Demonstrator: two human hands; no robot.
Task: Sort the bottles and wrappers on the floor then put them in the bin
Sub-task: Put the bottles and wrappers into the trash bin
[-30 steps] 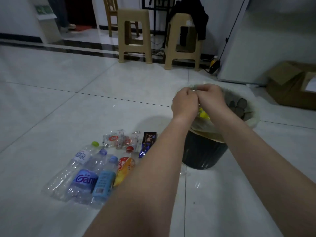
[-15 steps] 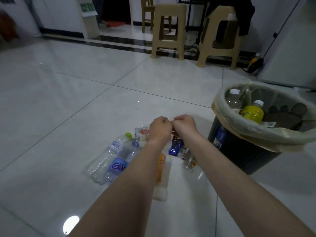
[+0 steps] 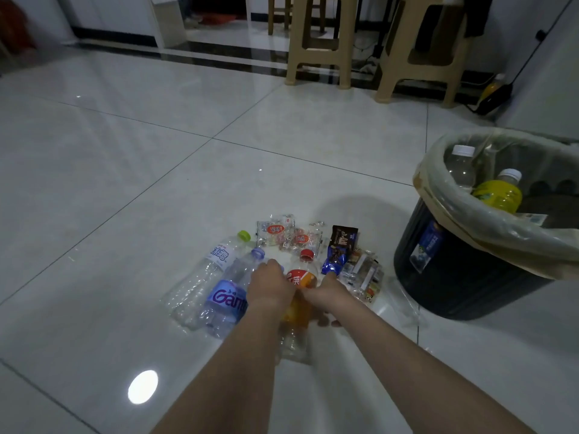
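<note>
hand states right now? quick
Left hand: cannot tell, its back faces the camera.
Right hand: grips the orange bottle.

A clear green-capped plastic bottle point(image 3: 205, 269) lies leftmost on the white tiled floor point(image 3: 125, 183), a purple-labelled clear bottle point(image 3: 224, 297) beside it, an orange red-capped bottle point(image 3: 302, 275) rightmost. Clear plastic wrappers point(image 3: 275, 234) lie behind them. A black bag-lined bin point(image 3: 463, 283) stands right, holding a yellow white-capped bottle point(image 3: 498, 194).

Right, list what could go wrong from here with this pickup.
Lifting the orange bottle that the right hand grips may set the nearby Ganten bottle rolling. The bin already holds a yellow bottle near its rim, so more could spill out. The loose wrappers beside that hand could scatter.
</note>
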